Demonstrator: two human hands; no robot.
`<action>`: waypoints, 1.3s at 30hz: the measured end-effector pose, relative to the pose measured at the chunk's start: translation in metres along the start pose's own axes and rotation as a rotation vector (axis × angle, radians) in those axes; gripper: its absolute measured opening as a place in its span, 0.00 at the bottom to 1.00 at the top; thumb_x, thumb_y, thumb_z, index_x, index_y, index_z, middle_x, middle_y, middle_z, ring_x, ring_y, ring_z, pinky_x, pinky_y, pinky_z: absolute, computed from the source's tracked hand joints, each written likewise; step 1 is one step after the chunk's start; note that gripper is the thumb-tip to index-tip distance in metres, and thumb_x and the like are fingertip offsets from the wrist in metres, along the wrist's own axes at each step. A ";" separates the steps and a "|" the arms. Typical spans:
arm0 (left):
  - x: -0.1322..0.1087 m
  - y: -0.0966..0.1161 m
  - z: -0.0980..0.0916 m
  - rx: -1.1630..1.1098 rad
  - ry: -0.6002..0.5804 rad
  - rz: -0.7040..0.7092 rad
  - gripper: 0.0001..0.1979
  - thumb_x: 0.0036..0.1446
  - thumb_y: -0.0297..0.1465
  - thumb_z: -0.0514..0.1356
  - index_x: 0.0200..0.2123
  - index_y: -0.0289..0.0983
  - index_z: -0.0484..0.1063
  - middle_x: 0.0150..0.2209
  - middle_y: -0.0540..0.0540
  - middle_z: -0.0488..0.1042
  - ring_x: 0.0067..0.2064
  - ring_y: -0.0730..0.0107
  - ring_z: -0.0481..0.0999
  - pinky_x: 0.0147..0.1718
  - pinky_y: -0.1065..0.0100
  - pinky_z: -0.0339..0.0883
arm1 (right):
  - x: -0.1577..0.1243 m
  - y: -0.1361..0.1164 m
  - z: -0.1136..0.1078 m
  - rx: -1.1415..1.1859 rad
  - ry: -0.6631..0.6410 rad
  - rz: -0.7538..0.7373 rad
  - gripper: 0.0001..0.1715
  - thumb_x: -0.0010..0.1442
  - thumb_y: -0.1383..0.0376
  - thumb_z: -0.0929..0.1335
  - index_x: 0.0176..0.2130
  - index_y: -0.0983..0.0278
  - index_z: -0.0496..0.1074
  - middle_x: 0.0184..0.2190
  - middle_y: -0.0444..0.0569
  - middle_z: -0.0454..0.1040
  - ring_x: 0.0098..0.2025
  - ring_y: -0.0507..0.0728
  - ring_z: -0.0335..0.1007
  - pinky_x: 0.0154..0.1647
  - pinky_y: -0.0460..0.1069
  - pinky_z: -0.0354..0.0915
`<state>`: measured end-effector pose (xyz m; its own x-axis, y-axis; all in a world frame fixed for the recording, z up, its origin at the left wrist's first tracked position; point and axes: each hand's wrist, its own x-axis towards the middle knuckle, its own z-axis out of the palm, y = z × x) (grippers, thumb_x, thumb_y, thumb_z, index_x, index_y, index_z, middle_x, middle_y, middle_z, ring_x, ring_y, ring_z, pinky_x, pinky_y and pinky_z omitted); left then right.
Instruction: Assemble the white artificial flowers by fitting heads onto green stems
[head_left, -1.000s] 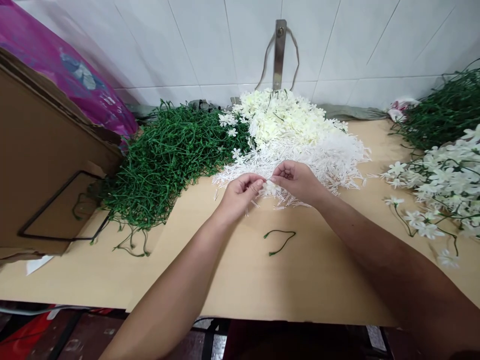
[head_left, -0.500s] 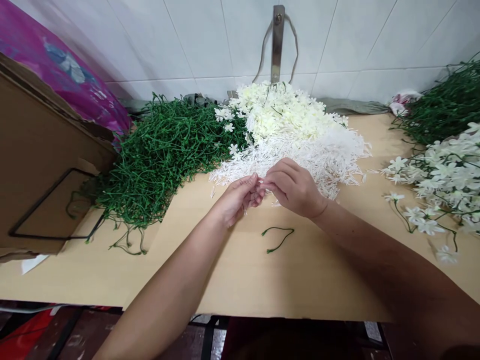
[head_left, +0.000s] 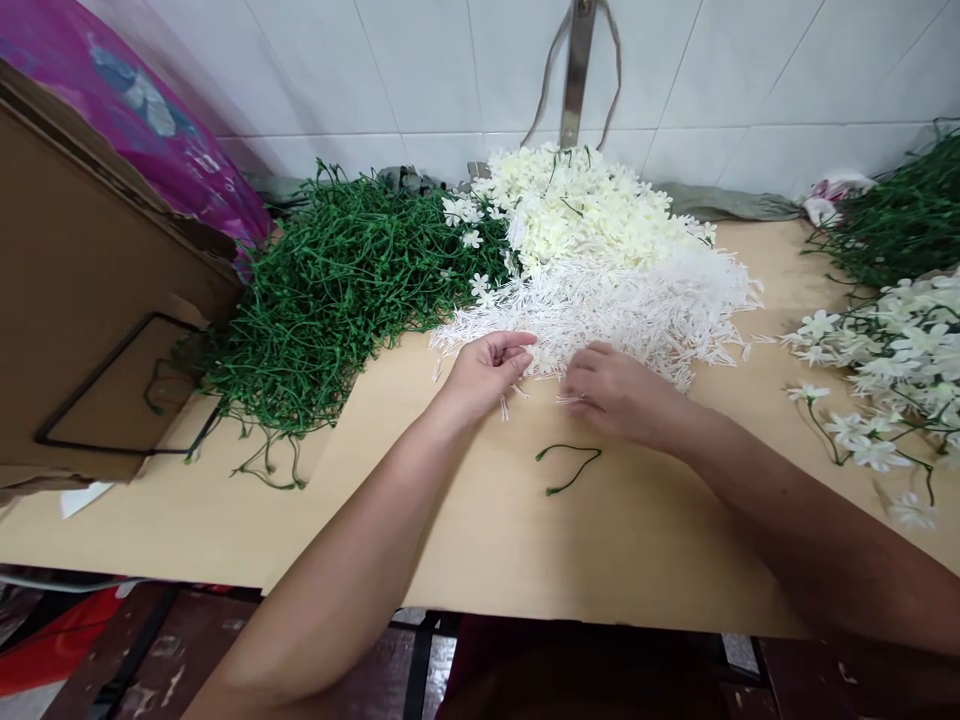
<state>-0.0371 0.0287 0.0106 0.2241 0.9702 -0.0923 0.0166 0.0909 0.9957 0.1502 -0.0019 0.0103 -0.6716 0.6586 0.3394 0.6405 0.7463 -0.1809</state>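
Presently both hands work at the near edge of the white stamen pile (head_left: 637, 300), which lies in the middle of the table (head_left: 480, 550), its front fringe touching both sets of fingers.

Left hand (head_left: 486, 372): fingers curled inward, thumb drawn close against the forefinger in a narrow pinch, tips resting on the pile's edge. A few loose white slivers lie just beneath it. Whether a piece is actually caught in the pinch cannot be told.

Right hand (head_left: 616, 392): palm down, fingers bent and close together, knuckles toward the pile. A small white sprig (head_left: 568, 400) shows at its fingertips; whether it is gripped or merely touched cannot be told. The two hands are near each other but apart.

Surroundings: a single green stem (head_left: 570, 468) lies bent on the bare table just in front of the right hand, touched by neither hand. Behind the white pile, touching it, sits a heap of cream flower heads (head_left: 577, 205). A large heap of green stems (head_left: 330, 290) lies to the left, abutting both. At the right edge lie assembled white flowers (head_left: 892, 365) on green stems, with a second green heap (head_left: 904, 215) behind them. A cardboard box (head_left: 75, 290) stands at far left, with pink fabric (head_left: 142, 120) above it. A metal bracket (head_left: 577, 60) is fixed to the tiled wall (head_left: 750, 70).
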 end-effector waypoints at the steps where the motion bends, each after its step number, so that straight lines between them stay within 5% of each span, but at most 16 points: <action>1: 0.000 -0.001 0.000 0.031 -0.002 0.016 0.12 0.40 0.28 0.65 0.32 0.33 0.73 0.20 0.54 0.66 0.22 0.80 0.62 0.23 0.73 0.54 | -0.003 -0.001 0.002 -0.030 -0.065 0.025 0.05 0.56 0.71 0.65 0.30 0.67 0.70 0.30 0.54 0.71 0.35 0.57 0.62 0.36 0.52 0.62; 6: 0.000 -0.009 -0.002 0.151 -0.008 0.091 0.09 0.41 0.32 0.65 0.25 0.34 0.69 0.22 0.53 0.66 0.24 0.79 0.63 0.25 0.73 0.56 | -0.004 -0.007 0.007 0.019 -0.107 0.107 0.08 0.55 0.74 0.63 0.26 0.68 0.68 0.29 0.54 0.70 0.34 0.56 0.61 0.36 0.52 0.61; 15: -0.005 -0.008 0.005 0.163 -0.064 0.007 0.10 0.44 0.34 0.64 0.26 0.35 0.67 0.20 0.53 0.67 0.22 0.79 0.64 0.22 0.74 0.56 | 0.008 -0.012 -0.013 0.637 0.312 0.477 0.05 0.53 0.66 0.68 0.27 0.65 0.68 0.23 0.44 0.70 0.25 0.49 0.62 0.28 0.46 0.60; 24: -0.007 -0.006 0.012 0.114 -0.051 -0.053 0.11 0.44 0.34 0.64 0.24 0.35 0.65 0.19 0.54 0.67 0.21 0.80 0.64 0.23 0.74 0.56 | 0.006 -0.003 0.010 0.482 0.394 0.307 0.05 0.53 0.70 0.66 0.26 0.64 0.67 0.31 0.48 0.73 0.37 0.55 0.69 0.41 0.52 0.65; 39: -0.008 -0.006 0.014 0.129 0.002 -0.071 0.09 0.45 0.31 0.63 0.23 0.35 0.64 0.18 0.54 0.65 0.21 0.79 0.62 0.22 0.73 0.54 | 0.005 -0.006 0.019 0.366 0.445 0.201 0.04 0.55 0.71 0.65 0.28 0.64 0.67 0.33 0.50 0.72 0.38 0.55 0.69 0.41 0.52 0.67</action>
<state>-0.0250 0.0172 0.0053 0.2159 0.9627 -0.1628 0.1576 0.1302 0.9789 0.1361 -0.0014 -0.0045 -0.2806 0.7455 0.6046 0.5157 0.6483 -0.5601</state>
